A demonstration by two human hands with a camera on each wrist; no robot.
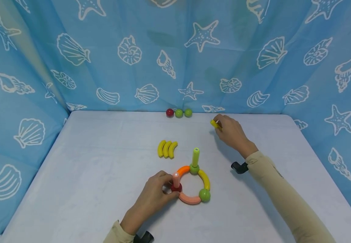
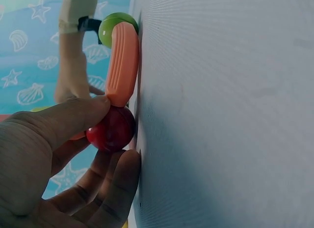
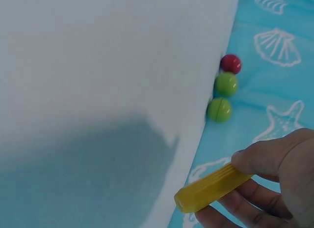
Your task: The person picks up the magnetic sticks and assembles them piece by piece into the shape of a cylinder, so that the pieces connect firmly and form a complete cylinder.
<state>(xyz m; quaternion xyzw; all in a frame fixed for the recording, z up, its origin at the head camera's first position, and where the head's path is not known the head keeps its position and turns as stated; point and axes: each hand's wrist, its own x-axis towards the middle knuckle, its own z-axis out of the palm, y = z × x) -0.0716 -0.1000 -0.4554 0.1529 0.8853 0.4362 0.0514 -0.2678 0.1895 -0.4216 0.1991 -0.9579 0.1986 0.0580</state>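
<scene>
A ring of curved pieces and balls lies on the table, with an orange piece (image 1: 183,170), a yellow piece (image 1: 205,179) and a pink piece (image 1: 190,199). Green balls (image 1: 205,195) and a red ball (image 2: 112,130) join them. A light green stick (image 1: 195,157) stands on the far green ball, a pink stick (image 1: 176,180) on the red one. My left hand (image 1: 155,193) pinches the red ball between thumb and fingers. Farther back on the right, my right hand (image 1: 232,133) grips a short yellow stick (image 3: 212,189) above the table, its lower end hidden by the fingers.
Three yellow curved pieces (image 1: 167,149) lie side by side behind the ring. At the table's back edge sit a loose red ball (image 1: 169,113) and two green balls (image 1: 183,113) in a row. A blue shell-patterned curtain (image 1: 169,40) hangs behind the white table (image 1: 102,162).
</scene>
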